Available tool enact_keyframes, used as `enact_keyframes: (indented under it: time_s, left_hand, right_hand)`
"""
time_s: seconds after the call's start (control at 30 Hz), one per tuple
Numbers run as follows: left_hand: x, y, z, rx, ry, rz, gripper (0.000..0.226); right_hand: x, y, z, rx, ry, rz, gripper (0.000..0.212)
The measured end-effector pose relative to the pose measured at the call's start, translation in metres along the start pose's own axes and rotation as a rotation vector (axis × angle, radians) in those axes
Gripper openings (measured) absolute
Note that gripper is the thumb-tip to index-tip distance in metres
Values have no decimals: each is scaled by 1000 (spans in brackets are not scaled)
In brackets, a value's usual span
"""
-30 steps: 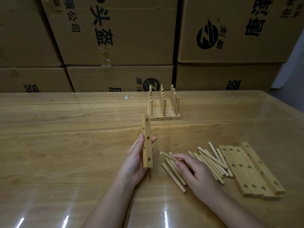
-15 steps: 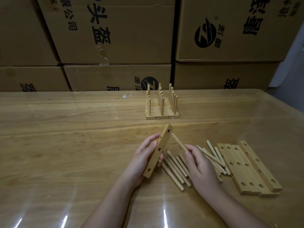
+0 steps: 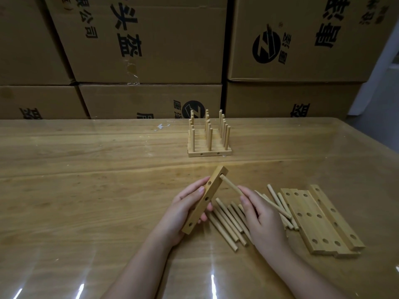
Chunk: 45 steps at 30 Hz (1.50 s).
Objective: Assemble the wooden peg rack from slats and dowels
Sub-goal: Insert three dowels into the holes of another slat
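My left hand (image 3: 183, 209) grips a wooden slat (image 3: 205, 199) with holes, tilted and lifted off the table. My right hand (image 3: 261, 216) pinches a dowel (image 3: 230, 185) whose far tip sits at the top hole of the slat. Several loose dowels (image 3: 228, 223) lie on the table between and under my hands. More slats (image 3: 319, 219) with holes lie flat side by side at the right. A finished peg rack (image 3: 209, 137) with upright dowels stands farther back at the centre.
The glossy wooden table (image 3: 86, 190) stretches wide to the left. Stacked cardboard boxes (image 3: 151, 39) form a wall right behind the table's far edge. The table's right edge (image 3: 371, 152) runs diagonally at the right.
My left hand tilted the slat from upright to slanting. My right hand picked a dowel from the pile and brought its tip to the slat's top hole.
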State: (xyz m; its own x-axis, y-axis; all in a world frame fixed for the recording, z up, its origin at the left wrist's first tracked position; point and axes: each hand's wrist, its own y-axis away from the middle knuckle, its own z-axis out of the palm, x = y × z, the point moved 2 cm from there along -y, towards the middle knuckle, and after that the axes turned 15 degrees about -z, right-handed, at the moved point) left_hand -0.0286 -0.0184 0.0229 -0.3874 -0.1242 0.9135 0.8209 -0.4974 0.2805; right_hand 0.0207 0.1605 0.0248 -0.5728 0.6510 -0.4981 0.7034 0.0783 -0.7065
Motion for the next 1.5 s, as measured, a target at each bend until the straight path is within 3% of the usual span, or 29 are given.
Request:
enact_keyframes:
  time_s: [0.63, 1.03, 1.37, 1.5]
  left_hand:
    - [0, 3, 7, 91, -147, 45, 37]
    - [-2, 3, 10, 129, -246, 86, 37]
    - [-4, 0, 10, 145, -320, 101, 38]
    - [-4, 1, 12, 143, -313, 103, 38]
  right_hand:
    - [-2, -6, -14, -112, 393, -133, 40]
    - [-6, -8, -20, -131, 437, -108, 44]
    - [-7, -5, -16, -125, 415, -133, 33]
    - [-7, -5, -15, -116, 350, -6, 23]
